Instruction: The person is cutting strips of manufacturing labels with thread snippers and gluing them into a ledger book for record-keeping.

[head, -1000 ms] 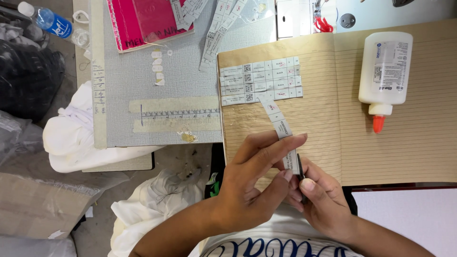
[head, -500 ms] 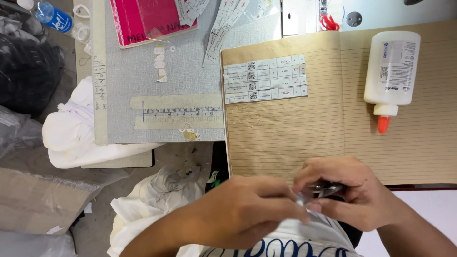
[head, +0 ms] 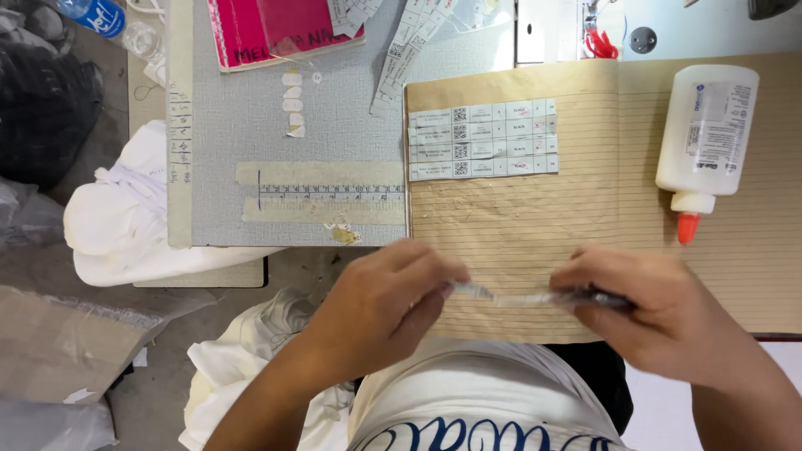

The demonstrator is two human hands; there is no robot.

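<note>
A narrow paper strip (head: 510, 296) is stretching level between both hands over the near edge of the lined brown notebook (head: 585, 217). The left hand (head: 380, 305) is pinching its left end; the right hand (head: 643, 305) is gripping its right end. A white glue bottle (head: 706, 134) is lying at the far right.

Both hands, left hand (head: 380, 305) and right hand (head: 643, 305), pinch a paper strip (head: 514, 295) (blurred) above the brown notebook (head: 518, 217).
</note>
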